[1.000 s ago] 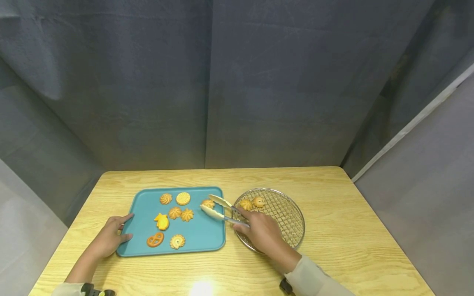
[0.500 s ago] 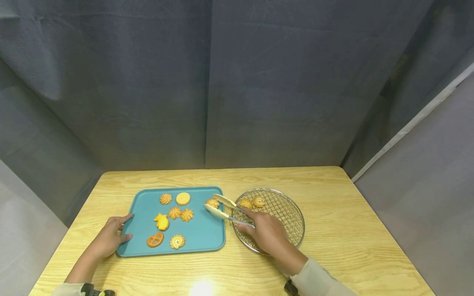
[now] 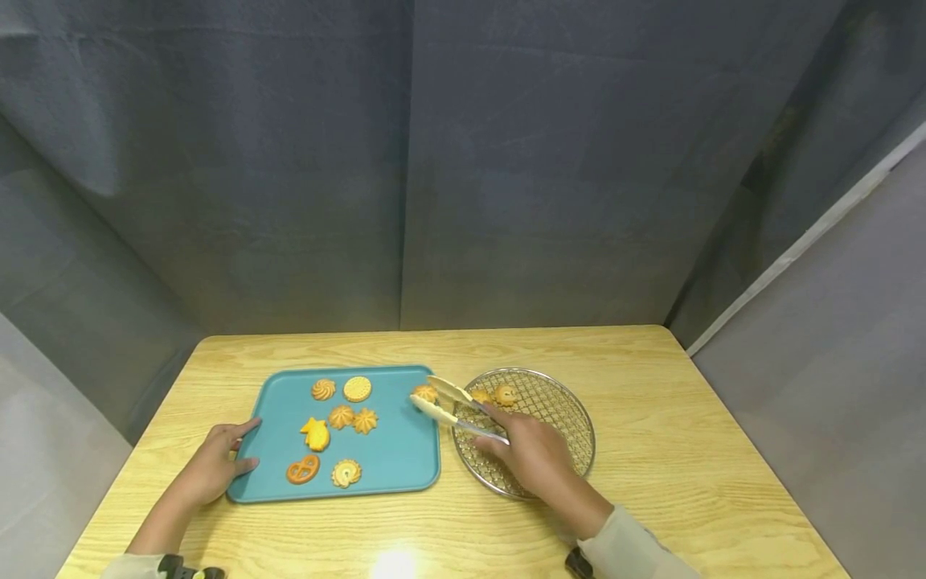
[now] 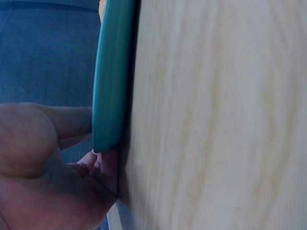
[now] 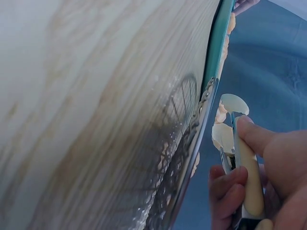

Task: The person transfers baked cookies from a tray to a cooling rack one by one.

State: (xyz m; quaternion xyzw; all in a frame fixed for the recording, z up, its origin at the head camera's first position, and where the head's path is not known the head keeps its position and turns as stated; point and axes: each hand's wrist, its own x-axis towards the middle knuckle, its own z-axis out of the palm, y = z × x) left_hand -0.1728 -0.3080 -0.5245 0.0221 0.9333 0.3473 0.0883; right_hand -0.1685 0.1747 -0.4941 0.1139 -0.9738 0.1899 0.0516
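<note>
My right hand (image 3: 534, 454) grips a pair of tongs (image 3: 463, 422) with metal arms and cream tips, palm low over the rack in the head view. Between the tips sits a round ridged cookie (image 3: 425, 392), seen over the right edge of the blue-green tray (image 3: 394, 462). In the right wrist view, fingers and thumb wrap the tongs' handle (image 5: 248, 177) and the cookie (image 5: 220, 115) shows pale between the tips. At the tray's left side, my left hand (image 3: 210, 465) holds the rim, its thumb over the top and its other fingers at the edge (image 4: 103, 167).
Several cookies lie on the tray, among them a pretzel (image 3: 303, 469), a fish-shaped one (image 3: 316, 434) and a round one (image 3: 358, 389). Right of it stands a round wire rack (image 3: 571, 426) bearing two cookies (image 3: 505, 395) near its back left. Both rest on a wooden table (image 3: 687, 474).
My right hand has moved steadily rightward with the tongs, carrying the cookie from inside the tray to its right edge. My left hand and the tray have stayed put.
</note>
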